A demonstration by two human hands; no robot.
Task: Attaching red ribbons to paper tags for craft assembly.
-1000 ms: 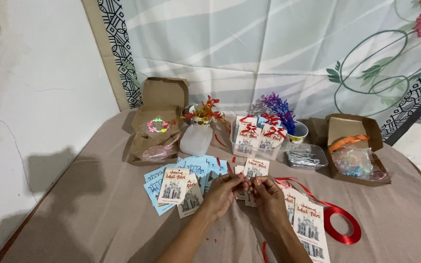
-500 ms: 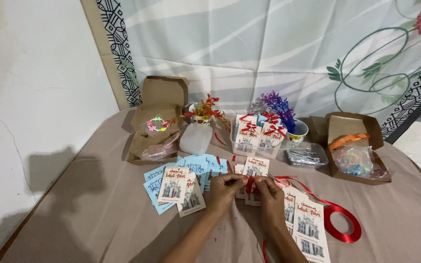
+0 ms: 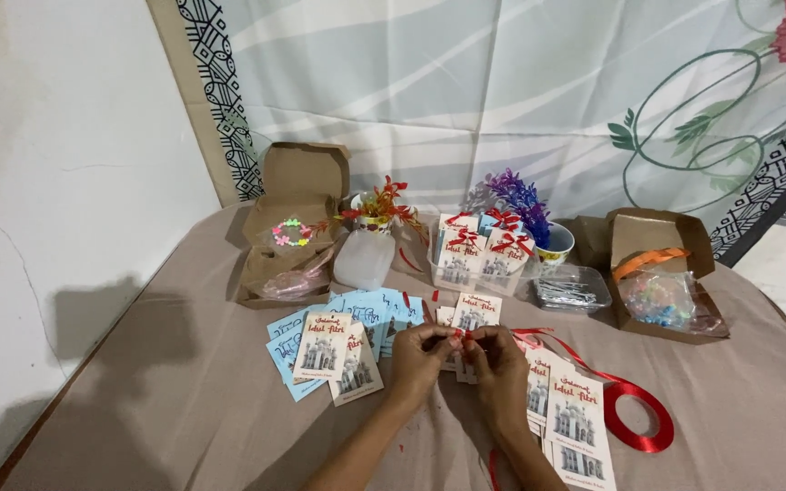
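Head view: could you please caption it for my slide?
Both hands, left hand and right hand, pinch red ribbon above printed cards.

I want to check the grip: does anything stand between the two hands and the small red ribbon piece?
Nothing visible does. The left hand and right hand both pinch the red ribbon piece directly at the fingertips, above the cards.

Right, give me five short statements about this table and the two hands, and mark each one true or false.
1. Both hands, left hand and right hand, meet over the cards, fingers pinching a small piece of red ribbon. True.
2. The red ribbon roll sits inside a cardboard box. False: it lies on the tablecloth, beside the cards at the right.
3. The purple flowers stand in a cup. True.
4. The blue cards lie right of the hands. False: they lie left.
5. The left cardboard box is shut. False: its lid stands open.
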